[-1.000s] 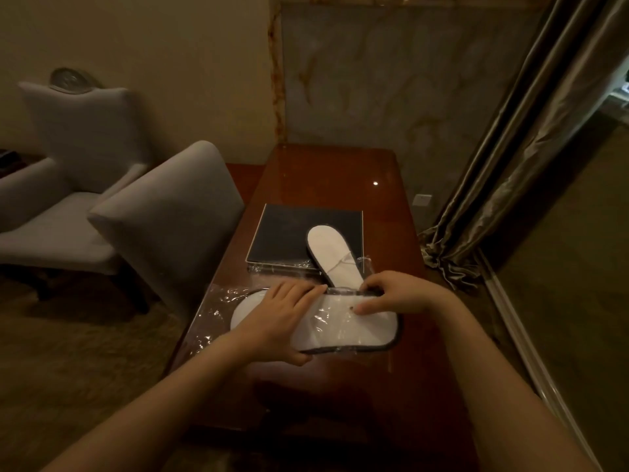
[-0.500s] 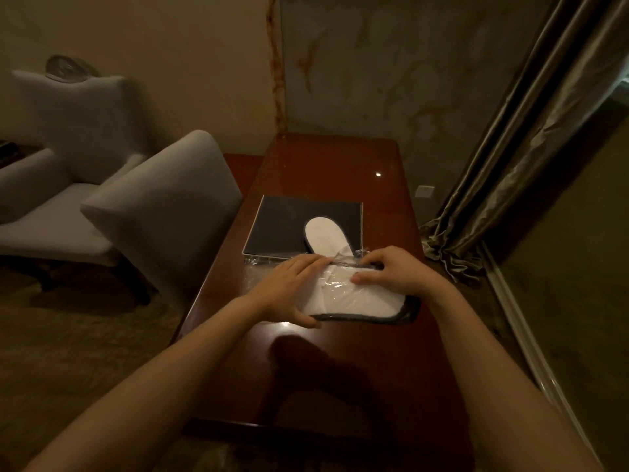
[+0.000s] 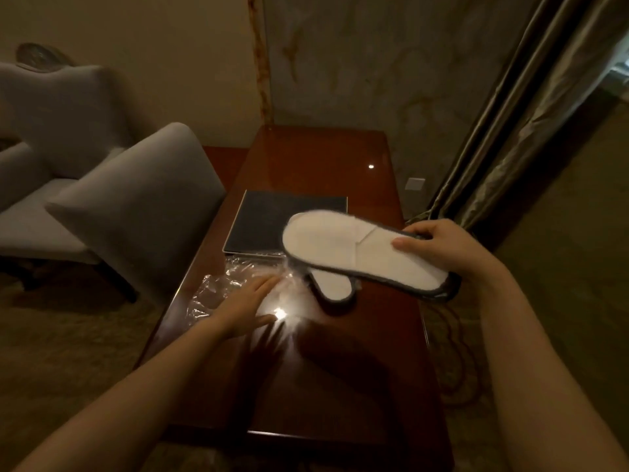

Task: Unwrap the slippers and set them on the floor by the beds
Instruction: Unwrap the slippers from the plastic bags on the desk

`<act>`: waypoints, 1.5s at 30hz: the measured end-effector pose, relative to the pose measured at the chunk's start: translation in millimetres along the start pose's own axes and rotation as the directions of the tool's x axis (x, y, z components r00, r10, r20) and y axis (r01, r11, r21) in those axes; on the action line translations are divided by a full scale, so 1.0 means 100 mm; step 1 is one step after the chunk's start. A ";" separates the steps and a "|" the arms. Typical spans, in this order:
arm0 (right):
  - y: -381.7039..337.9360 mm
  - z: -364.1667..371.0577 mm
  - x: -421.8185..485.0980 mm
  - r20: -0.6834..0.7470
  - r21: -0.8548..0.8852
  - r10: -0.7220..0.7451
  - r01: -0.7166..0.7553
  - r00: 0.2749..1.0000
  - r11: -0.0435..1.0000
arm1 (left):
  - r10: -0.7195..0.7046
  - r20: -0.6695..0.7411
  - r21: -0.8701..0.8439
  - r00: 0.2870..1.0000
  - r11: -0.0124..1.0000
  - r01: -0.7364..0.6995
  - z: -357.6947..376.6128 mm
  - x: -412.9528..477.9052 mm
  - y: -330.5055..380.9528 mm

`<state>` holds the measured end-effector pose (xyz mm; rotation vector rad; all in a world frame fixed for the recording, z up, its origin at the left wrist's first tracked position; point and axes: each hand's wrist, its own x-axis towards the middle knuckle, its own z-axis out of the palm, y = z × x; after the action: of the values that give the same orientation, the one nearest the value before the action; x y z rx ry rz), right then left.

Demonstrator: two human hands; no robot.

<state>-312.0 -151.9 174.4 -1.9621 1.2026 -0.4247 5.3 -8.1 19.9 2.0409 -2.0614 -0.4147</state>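
My right hand (image 3: 439, 248) grips a white slipper (image 3: 343, 247) with a dark rim by one end and holds it above the wooden table (image 3: 340, 369). A second white slipper (image 3: 335, 284) lies on the table beneath it, partly hidden. My left hand (image 3: 245, 308) lies flat with fingers spread on the crumpled clear plastic wrapper (image 3: 221, 287), which rests empty on the table's left side.
A dark flat folder (image 3: 272, 219) lies on the table behind the slippers. Two grey upholstered chairs (image 3: 136, 206) stand to the left. A marble wall panel is behind the table, heavy curtains (image 3: 510, 131) hang at right, and carpet covers the floor.
My right hand has pulled the slipper out of the plastic wrapper and lifted it up to the right. My left hand stayed down on the wrapper, now empty.
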 end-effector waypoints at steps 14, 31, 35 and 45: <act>0.23 0.75 0.55 -0.142 0.511 0.282 -0.174 0.949 0.842 | -0.322 0.135 -0.026 0.937 0.944 0.329 0.34 0.31 0.25; 0.87 1.32 1.01 -0.198 0.606 0.590 -0.375 0.783 0.702 | -0.695 0.441 -0.726 0.568 0.096 0.681 0.45 1.67 0.43; 0.92 1.33 1.01 -0.183 0.612 0.596 -0.384 0.782 0.692 | -0.668 0.455 -0.780 0.589 0.020 0.625 0.44 1.71 0.44; 0.74 1.18 0.91 -0.187 0.679 0.529 -0.280 0.828 0.679 | -0.662 0.325 -0.925 0.675 -0.073 0.373 0.00 1.53 0.69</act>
<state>-237.4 -195.7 32.3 -1.0042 1.4560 -0.8584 -62.1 -160.7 36.6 1.6363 -0.2439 -1.1709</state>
